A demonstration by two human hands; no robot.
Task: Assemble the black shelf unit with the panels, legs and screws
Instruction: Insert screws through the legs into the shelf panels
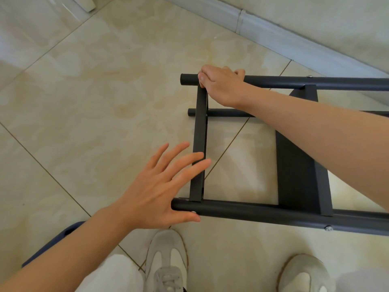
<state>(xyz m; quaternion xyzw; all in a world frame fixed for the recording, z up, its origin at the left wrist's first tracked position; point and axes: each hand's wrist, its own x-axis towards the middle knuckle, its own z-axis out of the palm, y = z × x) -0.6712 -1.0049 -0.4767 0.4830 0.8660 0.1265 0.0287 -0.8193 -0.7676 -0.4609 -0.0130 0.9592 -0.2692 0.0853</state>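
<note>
In the head view, the black shelf unit [294, 175] is seen lying on its side on the tiled floor [105, 102], near the skirting [273, 32] of a wall. Round legs run left to right: a far leg [336, 82], a near leg [273, 213] and a lower leg [221, 113] against the floor. Two panels stand on edge between them, an end panel [199, 144] at the left and a second panel [299, 175] further right. Screw heads [328, 228] are seen on the near and far legs.

The right hand [221, 85] is closed over the far leg where the end panel meets it, its fingers [240, 73] curled around the tube. The left hand [155, 190] is held flat with its fingers [185, 165] spread, the fingertips across the end panel and the thumb against the end of the near leg.

Two pale shoes [166, 262] and a white trouser leg [111, 275] are seen at the bottom edge.
</note>
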